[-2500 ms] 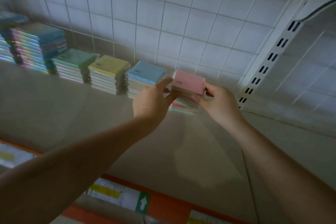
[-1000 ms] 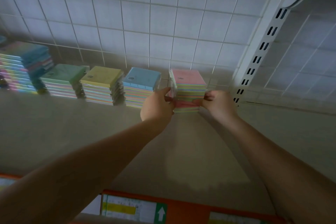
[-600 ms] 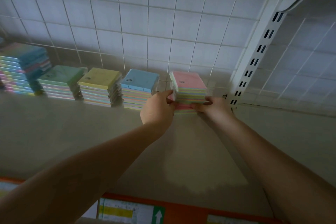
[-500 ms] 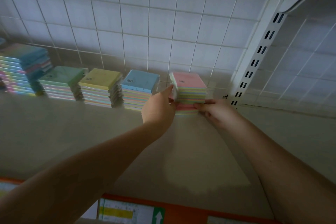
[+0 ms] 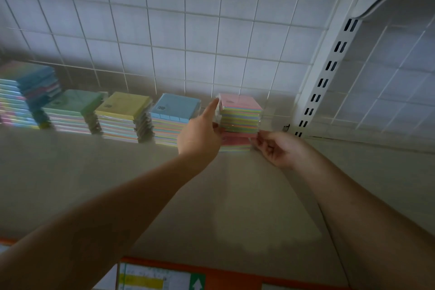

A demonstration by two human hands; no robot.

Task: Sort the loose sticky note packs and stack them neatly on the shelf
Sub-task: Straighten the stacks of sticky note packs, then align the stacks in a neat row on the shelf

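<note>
Dim, bluish indoor light, brighter on the wire grid [image 5: 183, 19] at the top, dark band of shadow behind the stacks [image 5: 122, 115], pale patch on the shelf [image 5: 266, 231] lower centre, soft blur at left, wide-angle bending of the post [image 5: 329, 70] at right

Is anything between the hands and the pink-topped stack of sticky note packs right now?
Nothing visible. The left hand lies against the left side of the pink-topped stack of sticky note packs, and the right hand is at its lower right corner; whether it touches is unclear.
</note>
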